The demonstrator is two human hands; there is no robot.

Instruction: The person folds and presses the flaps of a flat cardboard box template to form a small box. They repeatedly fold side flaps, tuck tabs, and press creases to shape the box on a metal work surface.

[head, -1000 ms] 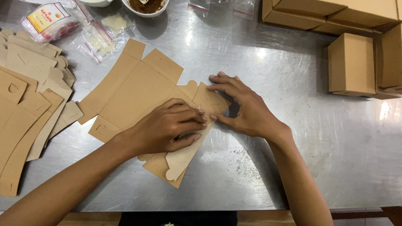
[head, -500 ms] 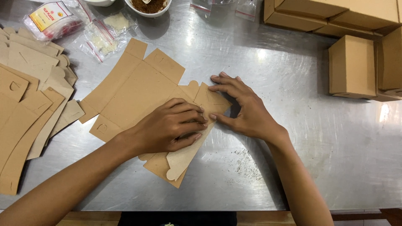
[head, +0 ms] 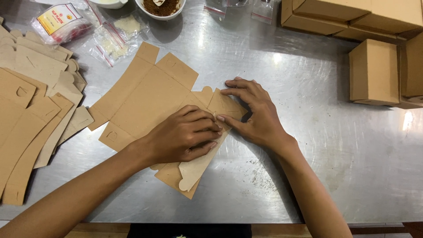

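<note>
Flat brown card blank (head: pixel 145 94) lies on steel table (head: pixel 308 145), left hand (head: pixel 183 136) pressing it palm-down, fingers together, right hand (head: pixel 255 114) fingers spread on folded flap; looks light, stiff, best gripped along creases.

On a scratched steel table (head: pixel 317 145), a stack of flat brown cardboard blanks (head: pixel 31 114) lies at nine o'clock. Clear plastic sachets (head: pixel 110 42) and a white bowl of brown powder (head: pixel 161 8) sit at eleven. Folded brown cardboard boxes (head: pixel 374 70) stand at two.
</note>
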